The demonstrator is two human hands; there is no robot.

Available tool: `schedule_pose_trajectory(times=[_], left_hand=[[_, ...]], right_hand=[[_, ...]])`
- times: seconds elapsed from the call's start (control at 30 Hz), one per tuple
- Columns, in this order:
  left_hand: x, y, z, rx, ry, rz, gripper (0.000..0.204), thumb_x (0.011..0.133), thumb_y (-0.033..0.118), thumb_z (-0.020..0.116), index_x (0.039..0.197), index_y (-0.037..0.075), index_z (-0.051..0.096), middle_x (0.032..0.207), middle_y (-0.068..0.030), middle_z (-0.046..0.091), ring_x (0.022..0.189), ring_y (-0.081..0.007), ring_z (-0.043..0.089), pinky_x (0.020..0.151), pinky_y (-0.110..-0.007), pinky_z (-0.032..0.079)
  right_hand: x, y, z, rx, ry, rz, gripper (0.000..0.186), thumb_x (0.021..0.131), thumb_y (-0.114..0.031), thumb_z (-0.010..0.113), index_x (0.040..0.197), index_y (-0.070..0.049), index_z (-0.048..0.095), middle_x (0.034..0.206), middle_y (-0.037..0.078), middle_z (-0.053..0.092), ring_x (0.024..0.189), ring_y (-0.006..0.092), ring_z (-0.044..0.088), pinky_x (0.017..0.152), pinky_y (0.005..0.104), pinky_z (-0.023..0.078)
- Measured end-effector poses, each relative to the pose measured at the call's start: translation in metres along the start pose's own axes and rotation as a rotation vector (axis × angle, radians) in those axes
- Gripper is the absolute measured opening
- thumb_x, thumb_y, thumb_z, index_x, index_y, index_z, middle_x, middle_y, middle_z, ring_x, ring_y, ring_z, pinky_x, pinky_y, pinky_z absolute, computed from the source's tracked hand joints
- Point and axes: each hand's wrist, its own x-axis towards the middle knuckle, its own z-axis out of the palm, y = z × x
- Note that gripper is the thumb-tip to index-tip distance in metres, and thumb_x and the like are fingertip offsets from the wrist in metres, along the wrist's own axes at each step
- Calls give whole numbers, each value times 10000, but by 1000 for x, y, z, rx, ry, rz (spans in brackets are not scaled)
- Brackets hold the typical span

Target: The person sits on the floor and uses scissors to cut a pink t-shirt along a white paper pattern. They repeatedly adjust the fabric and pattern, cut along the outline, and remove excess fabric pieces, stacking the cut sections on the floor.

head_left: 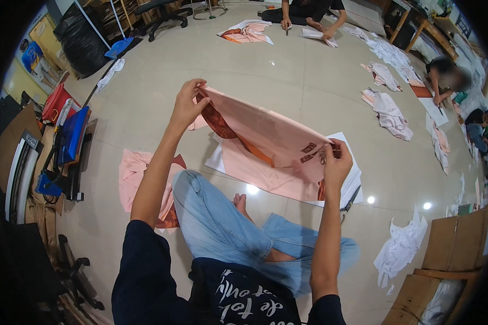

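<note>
Between my two hands a pink fabric piece [265, 127] with a dark-red and orange band and small dark print is stretched up off the floor. My left hand [187, 108] pinches its upper left corner. The opposite upper corner is pinched in my right hand [337, 165], which sits lower and nearer to me. Below lies more pink fabric [244, 165], partly covered by the raised piece. White sheets [353, 176] stick out beside my right hand, with scissors [351, 203] on their near edge. Crumpled pink and dark-red fabric [133, 179] rests beside my left forearm.
White scraps [401, 246] lie at the right near cardboard boxes [453, 238]. More cut fabric [390, 114] is strewn at the far right, where people work on the floor. A blue press-like machine [73, 135] stands left; another pink piece [248, 32] lies far ahead.
</note>
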Motion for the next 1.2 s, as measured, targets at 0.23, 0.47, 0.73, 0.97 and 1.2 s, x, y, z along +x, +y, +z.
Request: schedule_pose_trajectory(times=[0.23, 0.47, 0.73, 0.97, 1.2], left_hand=[[-14, 36, -7, 70, -11, 103, 503, 838, 9, 757, 1314, 42, 598, 1298, -135, 606, 1204, -289, 639, 1062, -422, 538], [-4, 49, -21, 289, 23, 219, 173, 875, 54, 738, 1035, -5, 713, 1055, -143, 665, 938, -296, 687, 852, -396, 559], [9, 70, -68, 495, 9, -72, 541, 1006, 451, 613, 782, -41, 609, 670, -209, 549, 621, -314, 542, 622, -438, 436], [-21, 15, -84, 411, -70, -270, 559, 957, 489, 701, 785, -16, 535, 661, -73, 498, 649, -158, 514, 621, -380, 450], [-62, -30, -65, 272, -297, -297, 533, 805, 289, 858, 1089, -38, 548, 940, -215, 683, 862, -289, 673, 799, -413, 550]], right_hand=[[19, -28, 0, 109, -23, -81, 192, 912, -52, 694, 1094, 7, 710, 954, 134, 724, 877, 241, 711, 865, 335, 551], [47, -67, -17, -45, -158, -172, 126, 886, -86, 728, 959, 16, 737, 796, 99, 730, 759, 165, 702, 754, 302, 540], [101, -115, -40, -4, -234, -491, 425, 906, -151, 720, 1324, -81, 684, 1295, 186, 703, 1229, 270, 670, 1024, 367, 502], [57, -69, -13, -17, -346, -426, 476, 928, -177, 728, 1389, -103, 636, 1508, 164, 548, 1406, 343, 520, 1142, 428, 426], [-69, 88, 32, -240, -646, 34, 304, 888, -247, 758, 1150, -98, 724, 1115, 127, 701, 1032, 288, 677, 892, 413, 535]])
